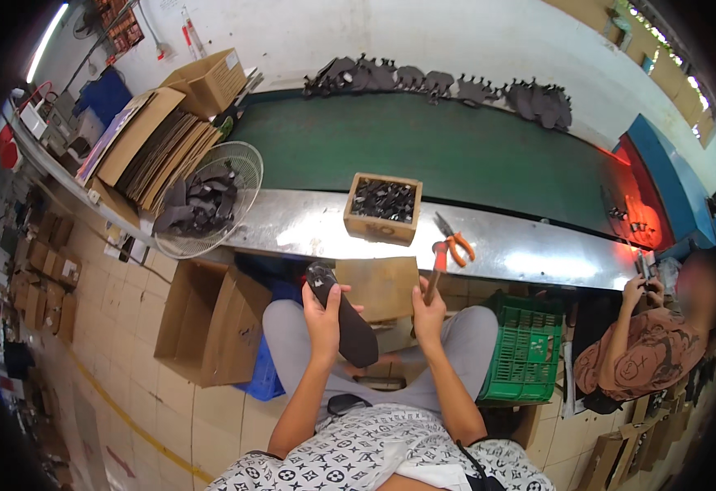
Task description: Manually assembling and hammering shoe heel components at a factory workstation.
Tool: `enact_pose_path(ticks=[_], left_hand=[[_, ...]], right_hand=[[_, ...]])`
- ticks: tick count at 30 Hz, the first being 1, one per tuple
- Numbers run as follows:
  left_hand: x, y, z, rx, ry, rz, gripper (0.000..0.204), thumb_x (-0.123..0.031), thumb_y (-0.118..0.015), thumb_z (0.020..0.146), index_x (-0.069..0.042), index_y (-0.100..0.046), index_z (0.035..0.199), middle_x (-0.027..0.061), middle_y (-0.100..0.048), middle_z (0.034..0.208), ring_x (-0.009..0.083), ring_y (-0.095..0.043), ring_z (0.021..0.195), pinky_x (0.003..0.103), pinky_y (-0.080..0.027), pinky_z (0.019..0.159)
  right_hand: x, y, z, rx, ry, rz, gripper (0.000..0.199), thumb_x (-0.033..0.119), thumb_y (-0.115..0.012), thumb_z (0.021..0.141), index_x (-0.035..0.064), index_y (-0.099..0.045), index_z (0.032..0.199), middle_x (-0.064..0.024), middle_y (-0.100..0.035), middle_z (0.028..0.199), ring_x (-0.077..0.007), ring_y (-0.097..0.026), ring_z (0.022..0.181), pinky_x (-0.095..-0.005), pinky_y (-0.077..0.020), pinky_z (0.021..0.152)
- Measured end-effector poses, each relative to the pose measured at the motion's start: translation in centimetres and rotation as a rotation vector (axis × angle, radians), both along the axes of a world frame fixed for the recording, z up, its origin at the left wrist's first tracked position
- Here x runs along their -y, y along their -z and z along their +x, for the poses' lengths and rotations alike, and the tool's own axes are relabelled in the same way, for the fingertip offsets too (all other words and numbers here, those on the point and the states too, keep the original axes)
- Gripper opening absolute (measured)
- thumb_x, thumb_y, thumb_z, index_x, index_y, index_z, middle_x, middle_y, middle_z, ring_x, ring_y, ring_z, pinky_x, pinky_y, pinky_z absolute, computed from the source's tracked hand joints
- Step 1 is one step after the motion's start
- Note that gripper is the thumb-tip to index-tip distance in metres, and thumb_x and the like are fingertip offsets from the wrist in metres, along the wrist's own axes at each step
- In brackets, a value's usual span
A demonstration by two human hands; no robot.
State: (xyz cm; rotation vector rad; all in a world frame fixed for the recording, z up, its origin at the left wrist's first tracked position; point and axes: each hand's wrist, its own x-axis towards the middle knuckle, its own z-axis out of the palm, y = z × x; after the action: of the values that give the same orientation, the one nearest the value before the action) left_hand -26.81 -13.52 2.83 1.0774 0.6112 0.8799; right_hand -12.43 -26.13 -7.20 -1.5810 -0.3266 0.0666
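My left hand is wrapped round a long black sole-shaped piece, which slants down toward my lap; small shiny bits show at its upper end. The handle of a hammer is in my right hand, its orange-red head pointing up near the metal table edge. Between the two hands lies a flat tan board above my knees. Just beyond it, a wooden box full of small black parts stands on the metal ledge. Pliers with orange handles rest to its right.
Behind the metal ledge runs a green conveyor belt, with dark cut pieces along its far edge. A mesh basket of black pieces stands left. A cardboard box and green crate flank me. Another person works at right.
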Motion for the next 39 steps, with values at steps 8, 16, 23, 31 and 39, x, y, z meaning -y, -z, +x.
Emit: enact_pose_path(ticks=[8, 16, 23, 31, 39], left_hand=[[-0.8, -1.0, -1.7, -0.11, 0.058, -0.081, 0.029, -0.016, -0.058, 0.099, -0.005, -0.041, 0.121, 0.0126, -0.062, 0.103, 0.0218, -0.068, 0.065, 0.032, -0.058, 0.054], [-2.5, 5.0, 5.2, -0.71, 0.036, 0.865, 0.087, -0.025, -0.073, 0.083, 0.004, -0.022, 0.148, 0.0264, -0.036, 0.146, 0.0387, -0.033, 0.137, 0.058, -0.027, 0.109], [-8.9, 6.3, 7.3, -0.787, 0.143, 0.982, 0.077, -0.035, -0.071, 0.079, 0.001, -0.043, 0.141, 0.0165, -0.065, 0.108, 0.0328, -0.06, 0.104, 0.048, -0.039, 0.101], [-7.1, 6.5, 5.5, -0.672, 0.064, 1.146, 0.054, -0.035, -0.072, 0.081, 0.0, -0.061, 0.12, 0.0167, -0.068, 0.099, 0.0332, -0.063, 0.096, 0.044, -0.041, 0.096], [-11.3, 1.8, 13.1, -0.532, 0.025, 1.226, 0.023, -0.019, -0.069, 0.085, -0.003, -0.068, 0.101, 0.0141, -0.067, 0.092, 0.0339, -0.064, 0.091, 0.043, -0.05, 0.079]], right_hand=[[-1.5, -2.7, -1.1, 0.167, -0.049, -0.169, 0.029, 0.021, -0.065, 0.094, -0.0039, -0.064, 0.109, -0.013, -0.06, 0.065, -0.0157, -0.053, 0.055, -0.0328, -0.0449, 0.055], [9.9, -3.4, -1.5, 0.036, -0.015, -0.127, 0.015, 0.013, -0.068, 0.091, -0.0013, -0.069, 0.095, -0.0022, -0.055, 0.058, -0.0079, -0.049, 0.05, -0.0283, -0.0409, 0.049], [21.2, -4.2, -6.6, -0.158, 0.081, -0.025, 0.008, 0.012, -0.06, 0.095, 0.0037, -0.059, 0.094, 0.0047, -0.042, 0.055, -0.0038, -0.035, 0.04, -0.0218, -0.0281, 0.037], [20.9, -6.1, -8.0, -0.16, 0.17, 0.288, 0.008, 0.007, -0.06, 0.09, -0.0011, -0.058, 0.088, 0.0015, -0.041, 0.054, -0.0073, -0.036, 0.039, -0.0231, -0.0323, 0.038], [18.6, -10.1, -2.2, -0.231, 0.177, 0.462, 0.012, 0.011, -0.055, 0.1, 0.0012, -0.053, 0.093, 0.0028, -0.034, 0.052, -0.0065, -0.031, 0.035, -0.0237, -0.0308, 0.033]])
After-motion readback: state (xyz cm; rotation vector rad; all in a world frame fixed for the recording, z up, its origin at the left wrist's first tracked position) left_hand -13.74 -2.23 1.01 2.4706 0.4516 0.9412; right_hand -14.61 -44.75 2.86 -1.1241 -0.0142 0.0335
